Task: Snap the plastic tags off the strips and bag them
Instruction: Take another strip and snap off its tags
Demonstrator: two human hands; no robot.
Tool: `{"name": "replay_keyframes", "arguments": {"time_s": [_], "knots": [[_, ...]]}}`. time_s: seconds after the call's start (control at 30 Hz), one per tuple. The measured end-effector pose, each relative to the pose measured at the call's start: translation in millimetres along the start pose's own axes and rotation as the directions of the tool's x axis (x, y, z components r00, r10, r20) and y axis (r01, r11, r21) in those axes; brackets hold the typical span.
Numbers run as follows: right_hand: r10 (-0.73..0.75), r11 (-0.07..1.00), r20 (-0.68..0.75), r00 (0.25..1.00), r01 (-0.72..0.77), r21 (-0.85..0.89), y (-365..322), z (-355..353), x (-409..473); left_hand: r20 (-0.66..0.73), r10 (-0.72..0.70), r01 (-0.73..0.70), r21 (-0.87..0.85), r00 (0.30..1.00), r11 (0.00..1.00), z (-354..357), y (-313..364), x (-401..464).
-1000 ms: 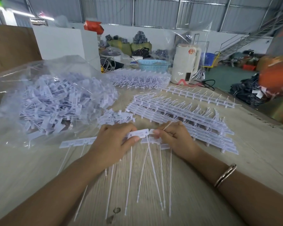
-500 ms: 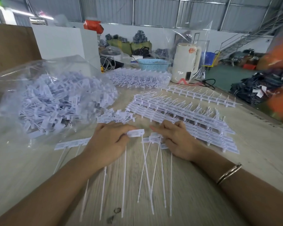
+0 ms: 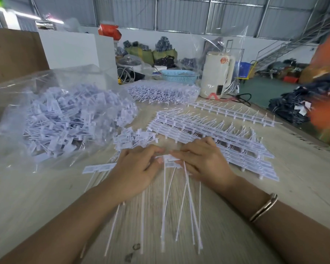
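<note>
A strip of white plastic tags (image 3: 99, 168) lies across the wooden table in front of me, its long thin tails pointing toward me. My left hand (image 3: 135, 170) presses on the strip and pinches a tag at its right end. My right hand (image 3: 204, 161) holds the neighbouring tags (image 3: 171, 161), fingertips nearly touching the left hand's. A large clear bag (image 3: 65, 119) full of loose tags sits at the left. A small loose heap of tags (image 3: 133, 138) lies just beyond my left hand. Stacked whole strips (image 3: 208, 132) lie beyond my right hand.
Another clear bag of strips (image 3: 164, 91) and a single strip (image 3: 231, 113) lie farther back. A white kettle (image 3: 216, 77) and a blue basket (image 3: 179, 76) stand at the table's far edge. The table edge (image 3: 312, 136) runs along the right; something orange and blurred (image 3: 326, 73) is beyond it.
Both hands slid slightly away from me along the table and drew closer together; the strip and the tag tails shifted with them. The separated tag between the hands is now covered by fingers.
</note>
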State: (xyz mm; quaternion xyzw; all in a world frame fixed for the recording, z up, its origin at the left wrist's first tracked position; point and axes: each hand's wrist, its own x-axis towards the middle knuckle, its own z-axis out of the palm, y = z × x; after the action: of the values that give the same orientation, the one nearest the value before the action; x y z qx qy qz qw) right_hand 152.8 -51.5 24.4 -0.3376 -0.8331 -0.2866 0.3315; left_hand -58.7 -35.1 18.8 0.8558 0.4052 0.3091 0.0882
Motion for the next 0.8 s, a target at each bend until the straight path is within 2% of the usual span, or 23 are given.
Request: {"name": "replay_keyframes", "arguments": {"time_s": [0.17, 0.37, 0.47, 0.6, 0.63, 0.7, 0.73, 0.8], "knots": [[0.060, 0.998, 0.028, 0.998, -0.059, -0.018, 3.6, -1.7, -4.4, 0.010, 0.019, -0.020, 0.061, 1.000, 0.998, -4.6, -9.9, 0.8], [0.263, 0.930, 0.136, 0.955, -0.289, 0.229, -1.5, 2.9, -4.2, -0.011, 0.035, -0.035, 0.062, 0.999, 0.997, -8.2, -6.7, 1.8], [0.398, 0.799, 0.231, 0.888, -0.459, 0.388, 0.4, 5.8, -5.5, -0.047, 0.076, -0.071, 0.103, 0.996, 0.992, -7.0, -4.2, 2.1], [0.493, 0.668, 0.260, 0.830, -0.553, 0.498, -2.1, 3.5, -2.7, -0.057, 0.086, -0.081, 0.078, 0.995, 0.994, -6.4, -2.7, 3.3], [0.558, 0.573, 0.270, 0.784, -0.600, 0.558, -2.1, 1.9, -1.9, -0.060, 0.087, -0.083, 0.059, 0.994, 0.995, -6.1, -4.0, 2.4], [0.720, 0.327, 0.271, 0.638, -0.657, 0.679, 3.0, -3.2, -2.3, -0.072, 0.094, -0.091, 0.048, 0.993, 0.995, -6.7, -7.2, 0.7], [0.760, 0.308, 0.255, 0.598, -0.676, 0.669, 8.2, -6.6, -4.8, -0.086, 0.089, -0.087, 0.032, 0.992, 0.996, -8.1, -9.0, 0.0], [0.712, 0.495, 0.215, 0.668, -0.695, 0.522, 18.0, -10.7, -9.6, -0.113, 0.075, -0.078, -0.020, 0.991, 0.997, -12.4, -10.5, 0.6]]}}
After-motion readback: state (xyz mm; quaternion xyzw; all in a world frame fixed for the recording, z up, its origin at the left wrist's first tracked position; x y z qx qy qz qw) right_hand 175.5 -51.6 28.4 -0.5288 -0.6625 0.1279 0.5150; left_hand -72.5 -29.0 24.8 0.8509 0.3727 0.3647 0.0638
